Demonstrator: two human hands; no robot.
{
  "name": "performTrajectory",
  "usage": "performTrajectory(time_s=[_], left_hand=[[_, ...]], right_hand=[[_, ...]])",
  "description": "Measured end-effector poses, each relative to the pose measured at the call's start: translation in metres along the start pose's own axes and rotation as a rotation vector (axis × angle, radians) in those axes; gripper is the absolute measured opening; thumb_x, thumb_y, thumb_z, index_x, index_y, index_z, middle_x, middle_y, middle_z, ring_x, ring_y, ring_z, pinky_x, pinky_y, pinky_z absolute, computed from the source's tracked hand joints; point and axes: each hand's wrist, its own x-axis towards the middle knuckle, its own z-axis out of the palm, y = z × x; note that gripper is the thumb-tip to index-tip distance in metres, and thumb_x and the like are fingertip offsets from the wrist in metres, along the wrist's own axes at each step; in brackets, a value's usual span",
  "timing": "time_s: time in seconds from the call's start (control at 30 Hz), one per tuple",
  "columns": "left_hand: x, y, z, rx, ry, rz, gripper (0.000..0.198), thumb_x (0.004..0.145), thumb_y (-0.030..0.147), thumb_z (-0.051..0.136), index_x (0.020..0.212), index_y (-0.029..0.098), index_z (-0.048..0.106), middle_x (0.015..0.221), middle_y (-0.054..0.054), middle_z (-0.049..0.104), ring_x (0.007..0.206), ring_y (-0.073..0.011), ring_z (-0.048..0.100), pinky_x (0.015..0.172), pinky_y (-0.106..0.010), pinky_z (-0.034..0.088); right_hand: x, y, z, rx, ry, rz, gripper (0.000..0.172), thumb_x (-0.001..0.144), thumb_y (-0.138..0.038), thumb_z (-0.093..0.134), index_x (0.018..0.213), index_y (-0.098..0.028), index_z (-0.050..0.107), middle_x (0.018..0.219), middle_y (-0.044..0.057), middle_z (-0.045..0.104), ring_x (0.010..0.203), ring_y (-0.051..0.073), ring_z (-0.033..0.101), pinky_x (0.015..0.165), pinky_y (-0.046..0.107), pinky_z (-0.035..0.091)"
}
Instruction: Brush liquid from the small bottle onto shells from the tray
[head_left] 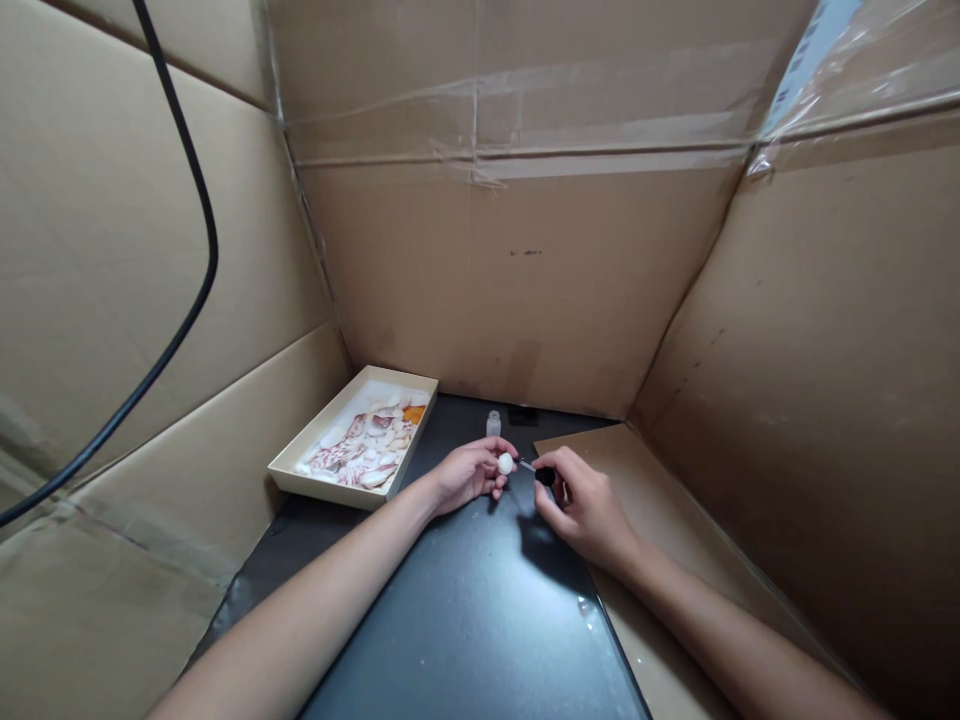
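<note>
Between the fingertips of my left hand (466,474) is a small, round white piece (505,464), probably a shell, too small to name surely. My right hand (589,502) pinches the black cap of a brush applicator (545,476). Its thin stem points left, the tip close to the white piece; whether they touch I cannot tell. Just beyond my left fingers a small translucent bottle (493,425) stands upright with no cap on. To the left lies a shallow cardboard tray (330,489) of shells (369,440), white, reddish-striped and one orange.
The dark tabletop (465,620) is under both hands. On the right a flat cardboard sheet (637,460) lies beneath my right forearm. Tall cardboard walls (487,280) enclose the back and sides. A black cable (202,200) hangs down at the left.
</note>
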Motion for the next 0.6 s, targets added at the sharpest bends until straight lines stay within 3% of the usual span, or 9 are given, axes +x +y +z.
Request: performTrajectory(time_s=[0.1,0.23,0.37,0.6], left_hand=[[0.0000,0.0003,0.0003,0.005,0.004,0.002,0.027,0.068,0.007,0.049,0.094,0.013,0.055,0.074,-0.002,0.052,0.058,-0.0091,0.050,0.051,-0.021,0.043],[0.0003,0.0002,0.0004,0.013,0.011,-0.002,0.028,0.067,0.006,0.048,0.094,0.013,0.055,0.072,-0.003,0.052,0.057,-0.0096,0.050,0.051,-0.021,0.042],[-0.0001,0.0003,0.0006,0.005,0.015,0.001,0.028,0.066,0.005,0.048,0.093,0.012,0.055,0.075,-0.003,0.052,0.058,-0.0093,0.050,0.051,-0.021,0.042],[-0.0007,0.0015,0.0006,-0.015,0.025,-0.015,0.022,0.074,0.012,0.050,0.095,0.013,0.056,0.073,-0.003,0.052,0.059,-0.0091,0.049,0.054,-0.022,0.043]], right_hand=[[0.0005,-0.0008,-0.0003,0.031,-0.052,-0.026,0.017,0.086,-0.020,0.053,0.102,-0.021,0.057,0.078,0.000,0.055,0.061,0.012,0.055,0.058,0.023,0.040],[0.0013,-0.0013,0.0001,-0.020,-0.009,0.012,0.012,0.084,-0.020,0.054,0.096,-0.019,0.057,0.079,0.001,0.055,0.061,0.012,0.054,0.059,0.024,0.040],[0.0007,-0.0011,0.0004,0.034,-0.043,-0.030,0.017,0.086,-0.020,0.052,0.103,-0.021,0.057,0.079,0.000,0.055,0.061,0.011,0.055,0.058,0.023,0.040],[-0.0003,0.0000,0.0012,0.024,-0.006,-0.022,0.016,0.088,-0.023,0.052,0.102,-0.019,0.056,0.077,0.001,0.055,0.061,0.012,0.054,0.057,0.023,0.041]])
